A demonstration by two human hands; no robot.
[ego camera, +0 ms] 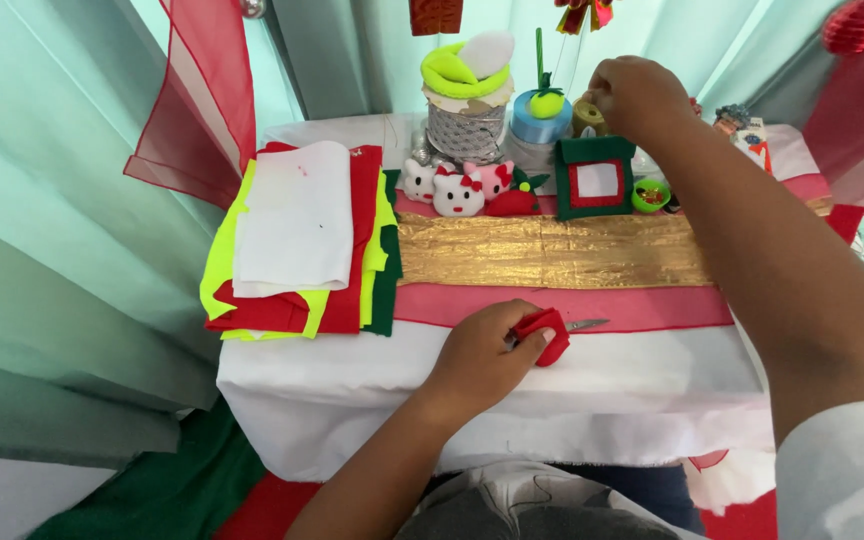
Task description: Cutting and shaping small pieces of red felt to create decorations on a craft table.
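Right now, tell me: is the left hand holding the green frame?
No, the left hand grips a small red felt piece; the green frame stands untouched.

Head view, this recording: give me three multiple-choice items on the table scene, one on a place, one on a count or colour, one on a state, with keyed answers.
1. Where does the stack of felt sheets lie?
A. on the table's left end
B. on the floor
C. under the gold band

2. How many small plush cat heads stand in a row behind the gold band?
A. one
B. three
C. five

3. What is the left hand doing?
A. lying flat and open
B. gripping a small red felt piece
C. hanging off the table

Answers:
1 A, the stack sits left of the gold band on the white cloth.
2 B, three heads show side by side.
3 B, the fingers close on the red piece, a metal tip beside it, while the right hand reaches the far spools.
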